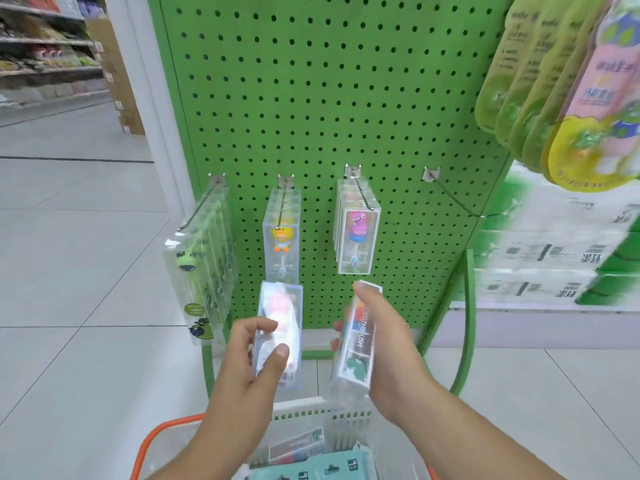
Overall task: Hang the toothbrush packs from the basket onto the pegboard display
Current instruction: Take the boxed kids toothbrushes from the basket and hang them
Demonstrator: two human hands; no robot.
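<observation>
My left hand grips a clear toothbrush pack with a pink figure, held upright below the yellow-duck packs. In my right hand is a second clear pack with a green dinosaur, tilted, just under the pink-dinosaur packs. Green-frog packs hang on the left hook. One bare hook sticks out of the green pegboard at the right. The white basket with an orange handle sits below my arms, holding more packs.
Green and pink pouches hang at the upper right, close to my head. Stacked white and green cartons stand right of the pegboard. A green frame tube curves down beside them. Tiled floor and a store aisle lie to the left.
</observation>
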